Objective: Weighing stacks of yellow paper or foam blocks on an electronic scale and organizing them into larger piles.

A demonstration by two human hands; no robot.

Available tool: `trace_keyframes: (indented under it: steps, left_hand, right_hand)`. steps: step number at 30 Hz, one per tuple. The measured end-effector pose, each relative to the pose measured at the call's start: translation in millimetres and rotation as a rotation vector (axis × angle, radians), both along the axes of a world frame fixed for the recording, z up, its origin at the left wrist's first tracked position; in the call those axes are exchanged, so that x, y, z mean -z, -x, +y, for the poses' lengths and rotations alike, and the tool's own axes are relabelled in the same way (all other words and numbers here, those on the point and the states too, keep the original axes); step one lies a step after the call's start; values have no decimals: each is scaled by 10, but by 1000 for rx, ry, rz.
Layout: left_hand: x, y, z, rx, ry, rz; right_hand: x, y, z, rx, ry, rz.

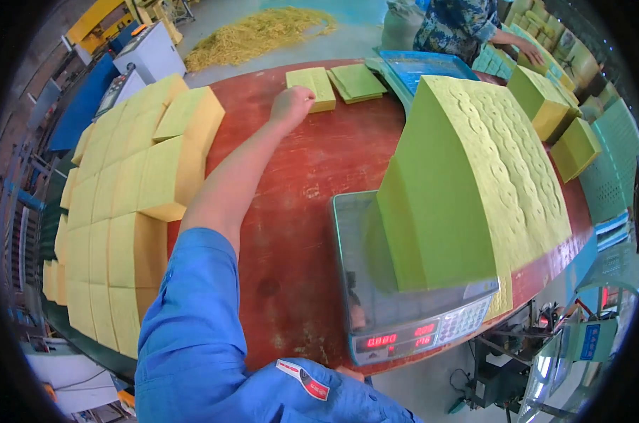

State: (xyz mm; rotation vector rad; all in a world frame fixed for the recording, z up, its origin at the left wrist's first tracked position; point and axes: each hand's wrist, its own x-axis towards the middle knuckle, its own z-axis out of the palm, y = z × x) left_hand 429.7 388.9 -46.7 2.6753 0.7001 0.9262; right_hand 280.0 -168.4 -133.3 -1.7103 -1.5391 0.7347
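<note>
My left hand (293, 107), its arm in a blue sleeve stretched over the red table (291, 225), is closed at the left side of a small stack of yellow paper (319, 90). The curled fingers hide whatever they grip. Right beside it lies a thin pile of yellow sheets (357, 82). On a digital scale (365, 282) with lit red figures stands a tall stack of yellow paper (439, 190), its top embossed with rows of coin-like rings. Only a bit of skin, apparently my right hand (351, 374), shows by the scale's front edge; its fingers are hidden.
Many yellow paper blocks (115, 204) are piled along the table's left. Farther right are more paper stacks (538, 99), a blue tray (425, 69) and a person in a camouflage top (455, 28). Loose yellow scraps (256, 37) lie on the floor beyond.
</note>
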Motion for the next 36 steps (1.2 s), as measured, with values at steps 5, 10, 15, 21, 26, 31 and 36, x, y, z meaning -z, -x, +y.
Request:
trace_keyframes:
  steps: [5,10,15,21,26,31,36]
  left_hand:
    - [86,-317,225,-31,45,180]
    - [15,-342,386,63,-12,217]
    - [34,-386,359,20,-8,270]
    - [-238,-164,-31,-21,-130,73]
    - [-474,1004,-973,215,-85,-138]
    - [-484,2408,-2902,89,258,-16]
    - [-451,3148,-4645,-75,408,-57]
  right_hand:
    - [165,-88,105,69,89,92]
    - [238,-14,207,90,135,197]
    - [245,-65,286,71,142,249]
    - [138,-89,195,40,128,303]
    - [-38,-33,99,47,72,367]
    - [-222,-15,-47,68,-1,450]
    - [-769,-97,-247,-34,97,1019]
